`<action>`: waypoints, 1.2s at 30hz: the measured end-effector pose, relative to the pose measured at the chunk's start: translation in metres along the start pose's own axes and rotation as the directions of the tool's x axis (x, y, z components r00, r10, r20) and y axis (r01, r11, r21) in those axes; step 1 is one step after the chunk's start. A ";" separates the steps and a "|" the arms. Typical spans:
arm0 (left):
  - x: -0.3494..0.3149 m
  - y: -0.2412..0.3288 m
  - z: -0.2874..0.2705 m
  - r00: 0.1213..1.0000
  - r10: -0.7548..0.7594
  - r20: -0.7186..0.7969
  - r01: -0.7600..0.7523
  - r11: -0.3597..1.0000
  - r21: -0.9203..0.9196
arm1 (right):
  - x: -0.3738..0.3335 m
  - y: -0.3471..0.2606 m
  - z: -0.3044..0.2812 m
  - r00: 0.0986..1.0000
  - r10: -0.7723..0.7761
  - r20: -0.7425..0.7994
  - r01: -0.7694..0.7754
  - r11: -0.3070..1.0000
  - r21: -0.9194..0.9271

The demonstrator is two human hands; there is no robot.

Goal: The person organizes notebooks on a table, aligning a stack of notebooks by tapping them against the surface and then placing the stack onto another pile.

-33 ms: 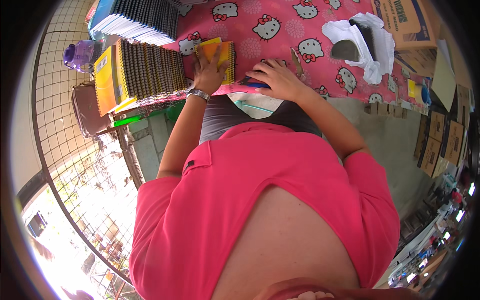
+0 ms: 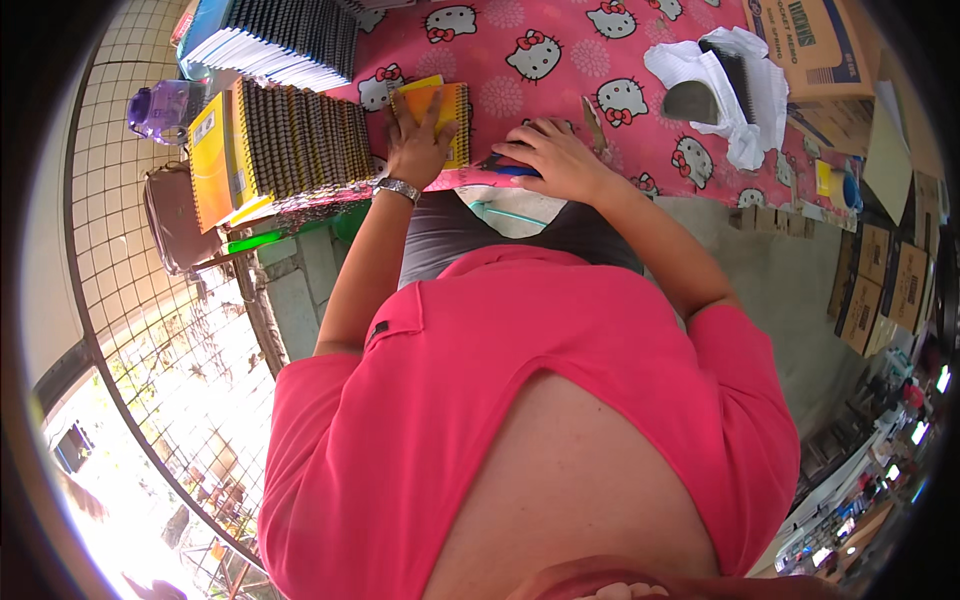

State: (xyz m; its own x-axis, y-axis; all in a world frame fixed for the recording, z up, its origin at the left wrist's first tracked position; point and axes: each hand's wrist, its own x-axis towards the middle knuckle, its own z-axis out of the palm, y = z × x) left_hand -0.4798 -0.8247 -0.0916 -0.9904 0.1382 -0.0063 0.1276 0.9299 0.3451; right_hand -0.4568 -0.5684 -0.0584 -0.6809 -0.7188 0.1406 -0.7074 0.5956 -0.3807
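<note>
My left hand (image 2: 420,145), with a metal watch (image 2: 399,188) at the wrist, lies with spread fingers on a small yellow-orange spiral notebook (image 2: 458,110). The notebook's coil runs along its right side. Near the table's front edge, my right hand (image 2: 560,160) rests palm down with its fingers extended to the left. Under it, a dark blue and black thing (image 2: 516,168) shows only in part, so its kind is unclear. To the left stands a thick row of yellow spiral notebooks (image 2: 300,140), coils upward.
Blue-covered spiral notebooks (image 2: 300,40) are stacked at the far left, by a purple bottle (image 2: 165,110) and a brown case (image 2: 175,215). A pink patterned cloth (image 2: 560,90) covers the table. White cloth (image 2: 765,100), a dark rounded piece (image 2: 690,102) and a cardboard box (image 2: 810,45) lie right.
</note>
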 end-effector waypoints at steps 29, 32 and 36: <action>-0.001 -0.006 0.000 0.998 0.003 -0.055 -0.008 0.996 -0.087 | 0.047 0.014 -0.025 0.898 0.044 0.437 -0.164 0.956 0.242; -0.002 -0.009 0.001 0.997 0.018 -0.071 -0.024 0.996 -0.084 | 0.075 0.011 -0.047 0.557 0.158 0.816 -0.646 0.700 0.305; 0.001 -0.006 0.002 0.994 0.046 -0.098 -0.055 0.995 -0.087 | 0.047 0.022 -0.024 0.853 0.055 0.519 -0.263 0.904 0.336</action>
State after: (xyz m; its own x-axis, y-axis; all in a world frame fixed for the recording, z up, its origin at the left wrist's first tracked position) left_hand -0.4818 -0.8290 -0.0959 -0.9839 0.1469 0.1014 0.1763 0.8876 0.4255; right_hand -0.5093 -0.5805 -0.0384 -0.5217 -0.7663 -0.3751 -0.3966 0.6071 -0.6886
